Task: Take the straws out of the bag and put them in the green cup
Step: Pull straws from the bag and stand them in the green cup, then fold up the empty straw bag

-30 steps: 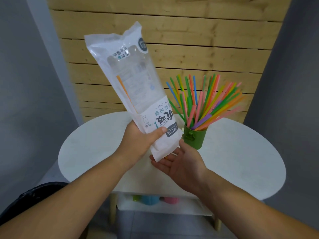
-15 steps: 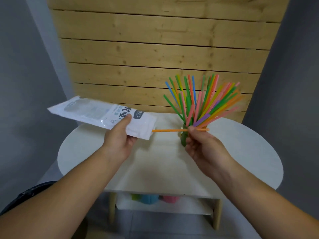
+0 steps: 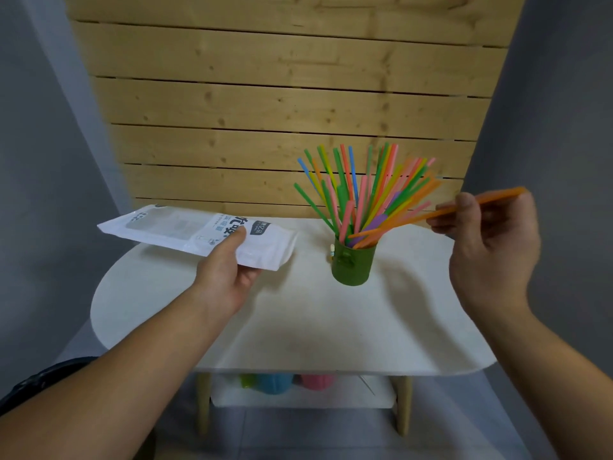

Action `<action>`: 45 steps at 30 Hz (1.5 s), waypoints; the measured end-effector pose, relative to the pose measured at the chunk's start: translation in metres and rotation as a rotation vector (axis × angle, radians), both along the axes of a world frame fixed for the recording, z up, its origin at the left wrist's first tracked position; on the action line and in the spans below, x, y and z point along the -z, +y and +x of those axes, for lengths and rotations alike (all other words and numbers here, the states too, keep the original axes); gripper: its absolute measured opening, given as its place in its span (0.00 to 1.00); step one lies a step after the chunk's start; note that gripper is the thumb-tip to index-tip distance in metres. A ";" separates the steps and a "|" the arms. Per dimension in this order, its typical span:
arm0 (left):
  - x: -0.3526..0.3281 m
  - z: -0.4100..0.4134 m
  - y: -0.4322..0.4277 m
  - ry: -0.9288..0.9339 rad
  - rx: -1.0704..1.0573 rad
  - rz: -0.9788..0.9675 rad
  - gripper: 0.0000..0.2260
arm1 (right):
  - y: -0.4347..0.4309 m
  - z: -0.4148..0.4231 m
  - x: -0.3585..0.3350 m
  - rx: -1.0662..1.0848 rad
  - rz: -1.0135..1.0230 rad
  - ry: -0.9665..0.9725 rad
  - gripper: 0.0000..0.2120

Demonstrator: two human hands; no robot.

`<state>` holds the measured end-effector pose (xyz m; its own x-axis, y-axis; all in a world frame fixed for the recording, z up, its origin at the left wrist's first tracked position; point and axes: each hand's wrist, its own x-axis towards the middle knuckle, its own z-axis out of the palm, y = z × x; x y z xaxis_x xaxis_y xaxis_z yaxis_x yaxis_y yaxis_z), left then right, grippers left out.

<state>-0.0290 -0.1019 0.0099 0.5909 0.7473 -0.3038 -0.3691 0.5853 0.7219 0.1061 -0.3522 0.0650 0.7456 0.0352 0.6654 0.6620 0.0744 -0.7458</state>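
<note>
A green cup (image 3: 353, 266) stands on the white table (image 3: 298, 327), right of centre, with several coloured straws (image 3: 361, 190) fanning out of it. My right hand (image 3: 491, 247) is up and to the right of the cup, pinching an orange straw (image 3: 408, 220) whose lower end reaches the cup's mouth among the others. My left hand (image 3: 229, 270) holds the white plastic straw bag (image 3: 195, 234) almost flat above the table's left side. No straw shows through the bag.
A wooden slat wall (image 3: 282, 111) rises right behind the table. Grey walls close in on both sides. On the lower shelf (image 3: 298, 396) sit green, blue and pink objects. A dark object (image 3: 39, 383) lies at the lower left.
The bag went from upright to nearly flat in my left hand. My right hand pulled an orange straw out of it and carried it right, its lower end now at the cup.
</note>
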 end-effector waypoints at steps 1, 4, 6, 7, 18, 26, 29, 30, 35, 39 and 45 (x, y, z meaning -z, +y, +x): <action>0.000 0.001 -0.002 0.003 0.011 0.003 0.15 | -0.001 0.001 -0.001 0.012 -0.011 -0.016 0.09; 0.001 0.003 -0.007 0.001 0.039 0.018 0.16 | 0.003 0.004 -0.001 0.042 -0.070 -0.082 0.08; 0.001 0.003 -0.009 0.005 0.056 0.028 0.15 | 0.010 0.006 0.004 0.037 -0.136 -0.106 0.07; 0.001 0.003 -0.009 0.011 0.064 0.033 0.15 | 0.015 0.007 0.006 0.029 -0.172 -0.106 0.06; 0.000 -0.003 -0.015 0.012 0.200 0.082 0.10 | 0.050 0.031 0.037 0.043 -0.476 -0.132 0.10; -0.004 -0.004 -0.017 0.011 0.234 0.081 0.11 | 0.043 0.014 0.045 -0.037 -0.697 0.283 0.23; -0.004 -0.005 -0.019 0.010 0.250 0.079 0.12 | 0.046 -0.005 0.046 -0.411 -0.686 0.668 0.26; -0.005 -0.006 -0.020 0.011 0.259 0.081 0.12 | 0.048 -0.009 0.045 -0.483 -0.655 0.743 0.25; -0.006 -0.008 -0.022 0.026 0.319 0.096 0.09 | 0.058 -0.019 0.038 -0.650 -0.498 0.974 0.23; -0.006 -0.010 -0.023 0.041 0.375 0.114 0.11 | 0.065 -0.024 0.039 -0.721 -0.403 1.060 0.17; -0.004 -0.030 -0.022 0.132 0.452 0.122 0.12 | 0.082 -0.039 0.043 -0.808 -0.325 1.058 0.08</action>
<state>-0.0586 -0.1244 0.0137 0.8269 0.4596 -0.3240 0.0017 0.5741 0.8188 0.0674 -0.2698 0.0225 0.5852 0.7427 -0.3255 -0.3732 -0.1096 -0.9212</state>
